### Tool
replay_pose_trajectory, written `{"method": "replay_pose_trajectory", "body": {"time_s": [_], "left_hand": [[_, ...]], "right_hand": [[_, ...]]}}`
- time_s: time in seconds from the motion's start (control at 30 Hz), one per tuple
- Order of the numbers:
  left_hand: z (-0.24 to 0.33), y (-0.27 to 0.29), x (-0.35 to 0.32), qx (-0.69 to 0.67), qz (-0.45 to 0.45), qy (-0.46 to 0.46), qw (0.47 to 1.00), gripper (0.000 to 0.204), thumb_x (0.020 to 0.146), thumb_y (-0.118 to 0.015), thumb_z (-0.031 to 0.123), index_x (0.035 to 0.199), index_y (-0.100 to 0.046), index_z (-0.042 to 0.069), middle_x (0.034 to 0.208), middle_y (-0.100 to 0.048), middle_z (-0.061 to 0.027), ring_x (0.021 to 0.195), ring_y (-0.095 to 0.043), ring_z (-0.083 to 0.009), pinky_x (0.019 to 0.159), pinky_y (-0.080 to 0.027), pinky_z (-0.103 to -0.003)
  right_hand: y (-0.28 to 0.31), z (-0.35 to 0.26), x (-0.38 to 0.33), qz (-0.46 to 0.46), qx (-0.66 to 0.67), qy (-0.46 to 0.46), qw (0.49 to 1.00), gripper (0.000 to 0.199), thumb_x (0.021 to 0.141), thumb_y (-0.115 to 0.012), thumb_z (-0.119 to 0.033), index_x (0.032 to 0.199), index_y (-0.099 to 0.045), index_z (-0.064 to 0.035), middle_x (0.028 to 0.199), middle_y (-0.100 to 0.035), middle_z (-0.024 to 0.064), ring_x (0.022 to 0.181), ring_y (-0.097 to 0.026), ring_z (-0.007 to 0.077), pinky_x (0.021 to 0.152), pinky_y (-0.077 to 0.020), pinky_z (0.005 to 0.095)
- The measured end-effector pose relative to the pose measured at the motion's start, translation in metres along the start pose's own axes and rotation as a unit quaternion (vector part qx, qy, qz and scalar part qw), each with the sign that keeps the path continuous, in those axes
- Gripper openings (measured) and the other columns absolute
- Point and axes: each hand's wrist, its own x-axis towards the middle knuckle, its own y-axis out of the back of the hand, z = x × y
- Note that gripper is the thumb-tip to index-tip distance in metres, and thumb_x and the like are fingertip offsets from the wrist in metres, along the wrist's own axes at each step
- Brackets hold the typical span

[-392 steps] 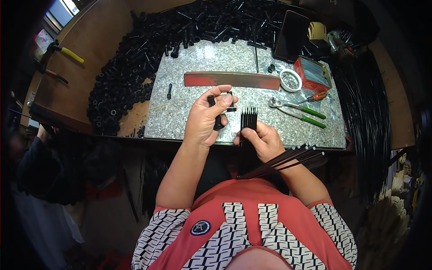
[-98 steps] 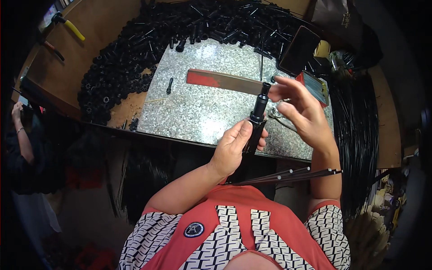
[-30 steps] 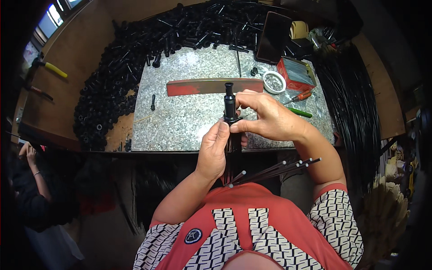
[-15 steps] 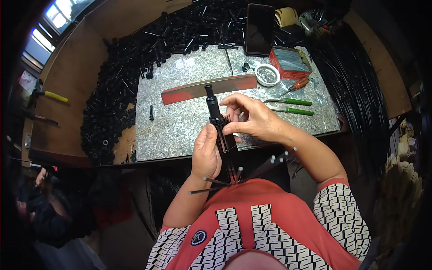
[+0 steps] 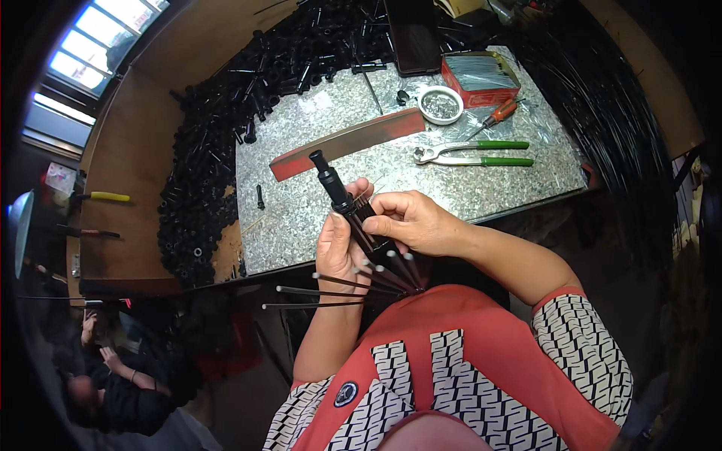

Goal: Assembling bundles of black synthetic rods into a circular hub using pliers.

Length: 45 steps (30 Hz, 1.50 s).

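A black umbrella frame (image 5: 331, 183) slants up and to the left in front of my body, its stepped plastic end pointing at the bench. My left hand (image 5: 335, 252) is closed round it from the left, thumb along the side and fingertips showing behind. From the right, my right hand (image 5: 421, 223) pinches thumb to fingers at the thin ribs beside the collar; its fingertips are partly hidden. Several dark ribs (image 5: 320, 290) with pale tips fan out toward the left, below my hands and over my left forearm.
On the speckled slab (image 5: 289, 248) lie a long red-edged bar (image 5: 350, 143), green-handled pincers (image 5: 504, 153), an orange screwdriver (image 5: 502, 113), a white bowl (image 5: 441, 105) and a red box (image 5: 481, 86). Black plastic parts (image 5: 203, 173) pile up behind; a co-worker (image 5: 120, 383) is at lower left.
The view has shifted. The umbrella frame now tilts further left, and its ribs have swung out to the left. My right hand sits lower along the frame, and the pincers' jaws are uncovered.
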Motion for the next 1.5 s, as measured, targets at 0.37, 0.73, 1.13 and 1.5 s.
{"method": "replay_pose_trajectory", "body": {"time_s": [0.37,0.73,1.13,1.5], "left_hand": [[-0.005,0.019,0.003,-0.039,-0.038,-0.013,0.998,0.036,0.096,-0.05,0.023,0.123,-0.052,-0.001,0.132,-0.049,-0.0163,0.13,-0.038,-0.0348,0.109,-0.033,-0.048],[0.004,0.015,0.005,-0.06,-0.022,0.097,0.993,0.052,0.091,-0.057,0.03,0.131,-0.046,-0.003,0.145,-0.035,-0.0188,0.139,-0.023,-0.0354,0.113,-0.024,-0.049],[0.006,0.018,-0.011,-0.072,-0.004,0.015,0.997,0.026,0.083,-0.07,0.021,0.108,-0.067,0.016,0.138,-0.047,-0.0064,0.139,-0.014,-0.0437,0.111,-0.017,-0.063],[0.015,0.027,-0.017,-0.077,-0.015,0.033,0.996,0.058,0.081,-0.072,0.028,0.131,-0.051,0.009,0.148,-0.029,-0.0178,0.142,-0.014,-0.0334,0.114,-0.013,-0.051]], "right_hand": [[-0.002,0.002,0.003,-0.001,0.013,0.016,1.0,0.031,0.094,-0.056,-0.029,0.075,-0.051,-0.0057,0.058,-0.047,-0.0016,0.045,-0.049,0.0067,0.042,-0.0377,0.0231],[0.012,-0.002,0.006,-0.079,-0.006,0.042,0.996,0.027,0.094,-0.057,-0.028,0.08,-0.06,-0.0055,0.061,-0.052,-0.0018,0.05,-0.05,0.0059,0.047,-0.0385,0.0222],[0.008,0.006,0.017,-0.154,0.0,0.065,0.986,0.022,0.092,-0.06,-0.026,0.088,-0.064,-0.0049,0.06,-0.053,-0.001,0.049,-0.05,0.0064,0.045,-0.0371,0.0224],[-0.004,0.005,0.024,-0.157,0.003,0.072,0.985,0.023,0.092,-0.06,-0.026,0.082,-0.059,-0.005,0.059,-0.05,-0.001,0.049,-0.05,0.0066,0.045,-0.0373,0.0228]]}}
